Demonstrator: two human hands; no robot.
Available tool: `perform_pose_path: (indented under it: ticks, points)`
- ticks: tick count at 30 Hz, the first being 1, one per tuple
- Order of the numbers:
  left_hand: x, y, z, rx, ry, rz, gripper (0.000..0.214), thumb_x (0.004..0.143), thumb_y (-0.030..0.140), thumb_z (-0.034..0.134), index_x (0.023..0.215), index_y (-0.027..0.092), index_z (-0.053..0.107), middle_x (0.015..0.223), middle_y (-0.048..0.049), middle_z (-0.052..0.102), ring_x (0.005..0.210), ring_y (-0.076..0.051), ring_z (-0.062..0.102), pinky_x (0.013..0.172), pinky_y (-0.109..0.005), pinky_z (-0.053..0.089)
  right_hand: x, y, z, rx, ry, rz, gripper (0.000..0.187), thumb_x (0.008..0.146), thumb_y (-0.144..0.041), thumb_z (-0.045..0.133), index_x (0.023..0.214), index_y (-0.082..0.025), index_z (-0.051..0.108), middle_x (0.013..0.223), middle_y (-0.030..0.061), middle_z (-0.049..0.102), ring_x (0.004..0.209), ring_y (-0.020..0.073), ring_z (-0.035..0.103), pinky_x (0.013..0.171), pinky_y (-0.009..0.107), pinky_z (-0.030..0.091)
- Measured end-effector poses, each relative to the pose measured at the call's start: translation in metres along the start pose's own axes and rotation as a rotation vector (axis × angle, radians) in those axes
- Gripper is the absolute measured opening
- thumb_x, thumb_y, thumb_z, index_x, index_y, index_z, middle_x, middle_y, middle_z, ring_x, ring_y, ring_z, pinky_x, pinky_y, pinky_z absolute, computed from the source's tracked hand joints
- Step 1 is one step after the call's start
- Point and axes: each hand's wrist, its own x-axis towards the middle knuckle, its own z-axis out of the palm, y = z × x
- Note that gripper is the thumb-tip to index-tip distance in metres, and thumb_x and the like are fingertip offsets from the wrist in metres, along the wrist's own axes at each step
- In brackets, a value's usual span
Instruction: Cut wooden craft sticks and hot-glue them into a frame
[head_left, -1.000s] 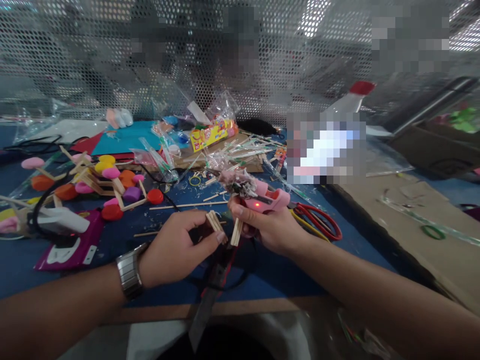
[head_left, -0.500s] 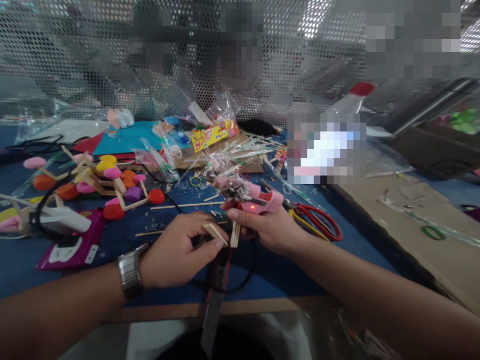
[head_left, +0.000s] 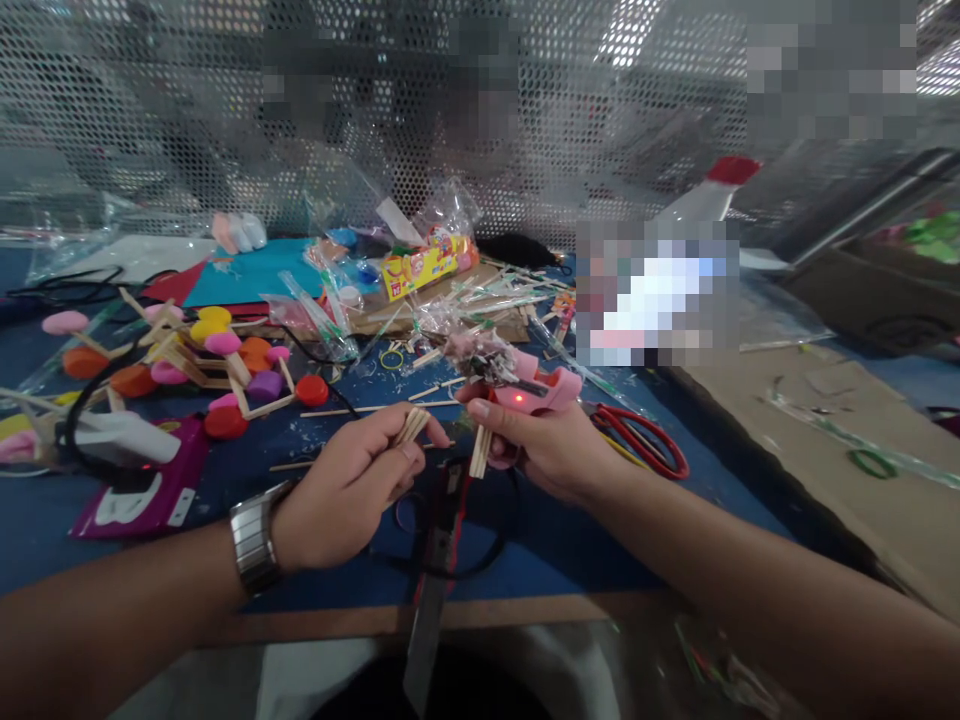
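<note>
My left hand, a metal watch on its wrist, pinches a small bundle of short wooden sticks between thumb and fingers. My right hand grips a pink glue gun with a red light lit, its nozzle pointing left, and the same hand also holds a short wooden stick piece that hangs down. The two hands are close together above the blue table, the stick bundle a little left of the gun's tip.
Red-handled scissors lie right of my right hand. A black cable loop and a long dark blade-like tool lie below the hands. Stick-and-coloured-foam figures stand at left, plastic packets behind, a cardboard sheet at right.
Both hands have risen slightly. My left hand has turned the stick bundle more upright and closer to the glue gun's tip.
</note>
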Motion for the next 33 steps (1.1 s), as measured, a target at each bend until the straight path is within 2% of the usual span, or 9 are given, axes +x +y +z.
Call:
perform_pose_path:
  ticks: [3, 6, 12, 19, 28, 33]
  points:
    - [0.0, -0.0013, 0.0005, -0.082, -0.006, -0.07, 0.015, 0.092, 0.022, 0.043, 0.092, 0.019, 0.058, 0.063, 0.0065, 0.038, 0.051, -0.01, 0.032, 0.047, -0.022, 0.028, -0.0003, -0.0005, 0.0006, -0.011, 0.009, 0.003, 0.039, 0.062, -0.042, 0.091, 0.087, -0.019, 0.071, 0.057, -0.0067, 0.058, 0.042, 0.0065, 0.046, 0.037, 0.02, 0.035]
    - [0.0, -0.004, 0.0, -0.073, -0.011, -0.055, 0.016, 0.091, 0.022, 0.043, 0.089, 0.019, 0.059, 0.062, 0.0061, 0.037, 0.052, -0.01, 0.031, 0.047, -0.023, 0.026, -0.0006, -0.002, 0.0021, -0.012, 0.036, 0.022, 0.043, 0.057, -0.044, 0.093, 0.084, -0.018, 0.07, 0.052, -0.0075, 0.055, 0.041, 0.0071, 0.045, 0.036, 0.02, 0.033]
    - [-0.001, -0.0053, -0.0033, -0.033, -0.033, -0.022, 0.034, 0.099, 0.04, 0.041, 0.08, 0.018, 0.059, 0.065, 0.003, 0.045, 0.058, -0.012, 0.039, 0.051, -0.025, 0.03, -0.0009, -0.0031, 0.0025, -0.002, 0.046, 0.023, 0.04, 0.059, -0.044, 0.092, 0.083, -0.019, 0.071, 0.048, -0.0075, 0.053, 0.041, 0.0077, 0.044, 0.037, 0.02, 0.033]
    - [0.0001, -0.0004, -0.0072, 0.053, -0.055, 0.063, 0.03, 0.094, 0.03, 0.04, 0.07, 0.017, 0.055, 0.065, 0.0018, 0.05, 0.06, -0.012, 0.042, 0.057, -0.026, 0.036, -0.0017, -0.0026, 0.0016, -0.005, 0.041, 0.036, 0.041, 0.06, -0.044, 0.092, 0.084, -0.019, 0.07, 0.053, -0.007, 0.055, 0.041, 0.007, 0.044, 0.037, 0.02, 0.033]
    - [0.0023, 0.0037, -0.0082, 0.127, -0.08, 0.061, 0.022, 0.082, 0.025, 0.038, 0.062, 0.02, 0.046, 0.061, 0.0017, 0.046, 0.059, -0.014, 0.042, 0.058, -0.028, 0.036, -0.0016, -0.0044, 0.0028, -0.024, 0.044, 0.021, 0.041, 0.06, -0.044, 0.091, 0.084, -0.02, 0.069, 0.051, -0.0076, 0.053, 0.041, 0.0074, 0.043, 0.037, 0.021, 0.032]
    - [0.0029, 0.0038, -0.0073, 0.136, -0.063, 0.014, 0.016, 0.077, 0.019, 0.038, 0.061, 0.02, 0.044, 0.058, 0.0032, 0.041, 0.057, -0.013, 0.038, 0.055, -0.027, 0.033, -0.0013, -0.0043, 0.0031, -0.032, 0.047, 0.026, 0.041, 0.06, -0.045, 0.09, 0.083, -0.019, 0.069, 0.051, -0.0074, 0.053, 0.041, 0.0072, 0.043, 0.037, 0.021, 0.031]
